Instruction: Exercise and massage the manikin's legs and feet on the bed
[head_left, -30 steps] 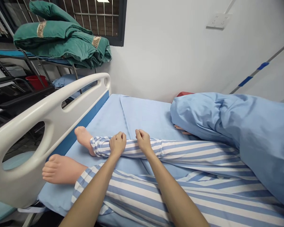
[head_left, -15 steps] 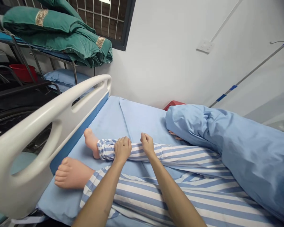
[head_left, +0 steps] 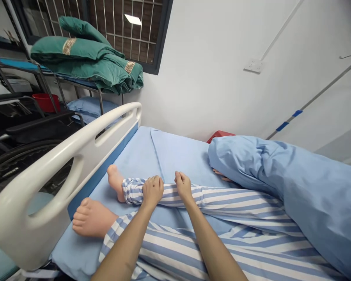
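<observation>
Head view, bedside. Left hand [head_left: 152, 192]: curled narrow over the far leg [head_left: 231, 199] of a lying figure, seemingly a manikin, just above the striped cuff; its fingers wrap the leg's far side, so the shin is held. Right hand [head_left: 183, 185]: bunched narrow on the same leg, just right of the left hand; whether it grips the cloth or only rests there, cannot tell. Neither hand is wide. Both arms reach in from the near side, passing over the near leg [head_left: 163, 253], which neither hand touches.

Far foot [head_left: 115, 182] and near foot [head_left: 92, 217]: bare, at the left end of the legs, lying on the blue sheet [head_left: 178, 156]. Bed rail [head_left: 87, 154]: white, raised along the left edge, guarding that side of the bed. Blue quilt [head_left: 295, 175]: bunched at right, covering the figure above the legs, with the figure's fingers [head_left: 222, 175] showing at its far edge. Red item [head_left: 220, 136]: partly hidden behind the quilt.

Room: white wall [head_left: 210, 78] with socket [head_left: 254, 65]; pole [head_left: 310, 101] with blue bands at far right. Far left: window grille [head_left: 128, 35], metal rack [head_left: 48, 88] bearing green bedding [head_left: 87, 64], blue pillow [head_left: 89, 109], red bucket [head_left: 46, 102], black wheel [head_left: 17, 164].
</observation>
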Available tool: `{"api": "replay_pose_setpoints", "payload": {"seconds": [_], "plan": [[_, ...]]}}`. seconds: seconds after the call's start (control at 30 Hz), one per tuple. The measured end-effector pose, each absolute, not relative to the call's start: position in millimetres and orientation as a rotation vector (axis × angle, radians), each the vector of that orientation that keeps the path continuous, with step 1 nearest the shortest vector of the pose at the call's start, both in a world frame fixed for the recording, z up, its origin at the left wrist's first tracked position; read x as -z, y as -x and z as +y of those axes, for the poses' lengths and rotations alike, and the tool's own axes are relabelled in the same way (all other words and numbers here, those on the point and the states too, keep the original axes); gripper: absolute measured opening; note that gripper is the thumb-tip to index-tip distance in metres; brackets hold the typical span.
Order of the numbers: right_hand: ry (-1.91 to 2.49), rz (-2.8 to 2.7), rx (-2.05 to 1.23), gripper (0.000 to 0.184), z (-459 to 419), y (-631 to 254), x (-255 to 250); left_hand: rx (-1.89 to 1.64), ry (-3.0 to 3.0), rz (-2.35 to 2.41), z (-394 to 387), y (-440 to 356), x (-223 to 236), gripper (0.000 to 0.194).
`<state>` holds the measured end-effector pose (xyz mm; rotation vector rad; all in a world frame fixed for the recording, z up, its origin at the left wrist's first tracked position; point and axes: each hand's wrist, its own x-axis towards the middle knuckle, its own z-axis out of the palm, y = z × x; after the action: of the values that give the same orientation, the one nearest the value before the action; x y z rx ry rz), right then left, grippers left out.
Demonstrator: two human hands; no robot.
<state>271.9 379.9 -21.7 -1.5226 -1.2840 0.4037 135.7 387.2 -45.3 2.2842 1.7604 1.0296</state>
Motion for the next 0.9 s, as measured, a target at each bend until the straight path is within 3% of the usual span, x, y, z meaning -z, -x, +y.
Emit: {"api": "replay_pose_setpoints", "payload": {"seconds": [0.2,0.37,0.6,0.9], "plan": [[1.545,-1.328,-0.256,0.041,378.2,-269.2,23.8,-1.184,-2.027,1.682,379.6,-141.9,18.1,0.030],[1.448,-1.280,-0.416,0.039,380.3,-279.6,18.1,-1.348,-1.701,1.374,379.8,-185.8,-9.2,0.034],[1.434,-1.126,-0.505,0.038,385.1,-279.4,16.1,-1.282,-1.600,1.431,390.9,-215.8,16.2,0.032],[1.485,-1.389,-0.391,0.040,370.6,-329.2,4.8,-1.247,-1.796,1.433,382.3,-214.5,14.8,0.035]]}}
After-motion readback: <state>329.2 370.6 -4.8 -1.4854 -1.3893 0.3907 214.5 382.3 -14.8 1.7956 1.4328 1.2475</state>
